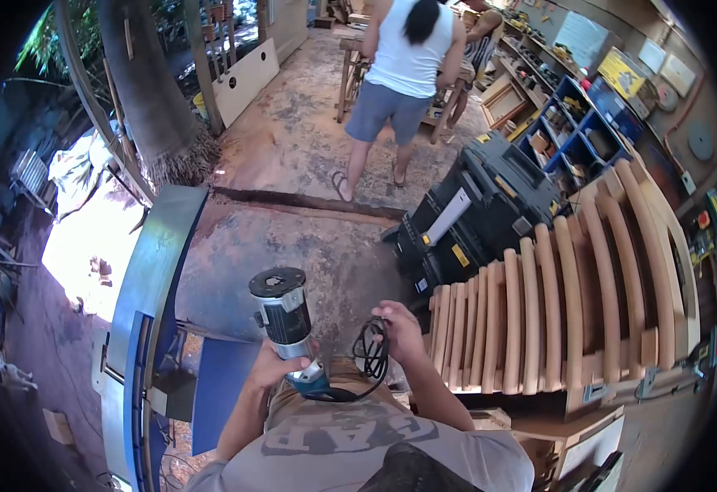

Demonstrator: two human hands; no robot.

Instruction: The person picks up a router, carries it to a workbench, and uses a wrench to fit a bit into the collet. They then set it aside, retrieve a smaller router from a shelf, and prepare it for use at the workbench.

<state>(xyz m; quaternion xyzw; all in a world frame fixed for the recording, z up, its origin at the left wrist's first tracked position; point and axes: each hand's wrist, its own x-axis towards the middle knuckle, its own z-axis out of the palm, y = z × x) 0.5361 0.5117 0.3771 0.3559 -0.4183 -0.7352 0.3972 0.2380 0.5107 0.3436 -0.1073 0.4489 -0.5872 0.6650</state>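
My left hand [280,367] is wrapped round the lower body of a trim router [284,316], a black and silver tool with a teal end. Its round black base faces up and away from me. In my right hand [402,330] is the router's black power cord [370,348], gathered in loose loops. From the teal end of the tool, the cord runs across in front of my shirt to those loops. Both hands are close to my body at waist height.
Curved wooden slats [543,303] stand in a row on my right, beside a black wheeled toolbox [477,209]. A jointer-like machine with a long metal bed [157,262] is on my left. Ahead, a person in a white top [416,49] stands near another person at a workbench.
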